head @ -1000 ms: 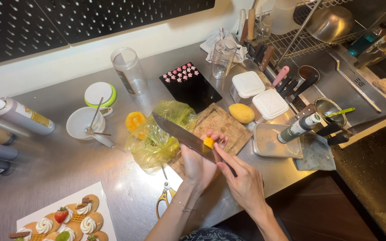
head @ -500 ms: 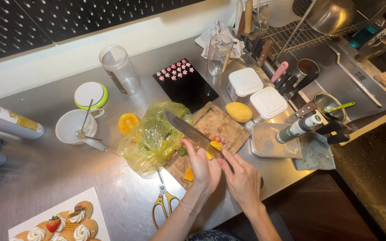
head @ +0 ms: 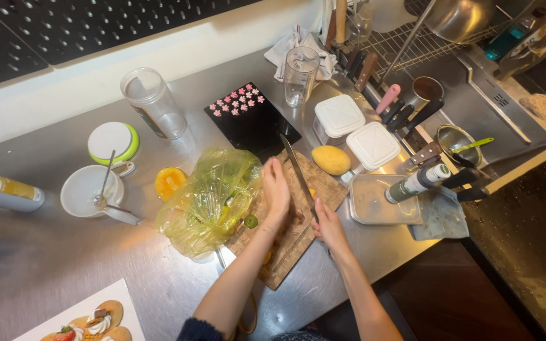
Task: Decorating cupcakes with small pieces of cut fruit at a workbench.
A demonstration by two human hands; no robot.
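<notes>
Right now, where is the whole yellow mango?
In the head view, the mango sits right of centre at the wooden cutting board's far corner, beside two white lidded containers.

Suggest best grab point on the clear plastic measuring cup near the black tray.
Grip the clear plastic measuring cup around its upper wall, coming from the front. It stands upright and open-topped; the white cloth crowds its far side, while its front faces bare counter.
</notes>
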